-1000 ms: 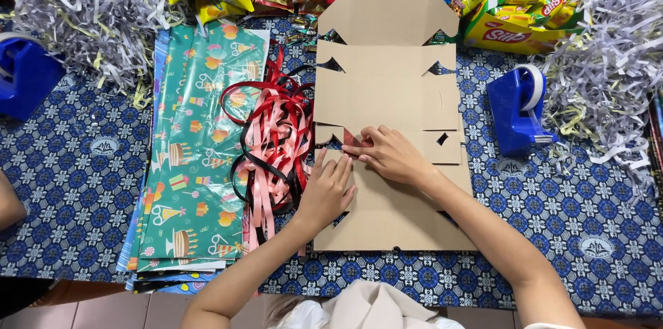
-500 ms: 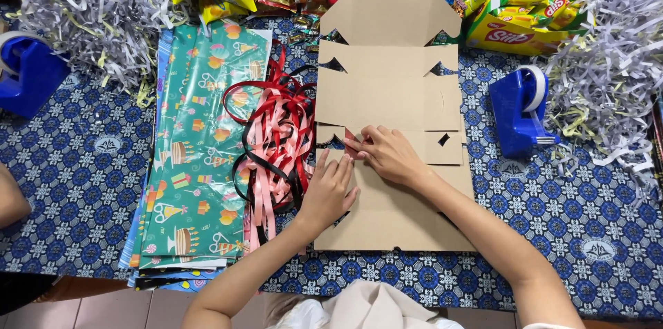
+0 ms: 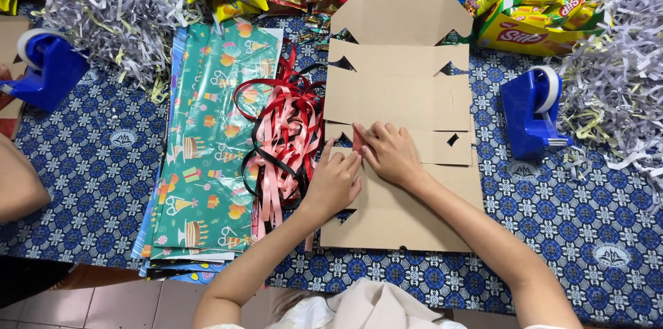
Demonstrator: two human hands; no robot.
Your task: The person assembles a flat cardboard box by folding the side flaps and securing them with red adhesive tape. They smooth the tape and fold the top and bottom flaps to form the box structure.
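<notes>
We see the flat brown die-cut cardboard box blank (image 3: pixel 404 104) lying lengthwise from the table's near edge toward its far edge. Our left hand (image 3: pixel 335 184) and right hand (image 3: pixel 388 153) press flat, fingers spread and holding nothing, on its near-left crease; both are equally near.

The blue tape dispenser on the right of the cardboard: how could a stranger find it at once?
Start from the flat unfolded cardboard box in the middle of the blue patterned tablecloth. Just right of it, before the shredded paper, stands the blue tape dispenser. Its twin sits at the far left edge.
</notes>
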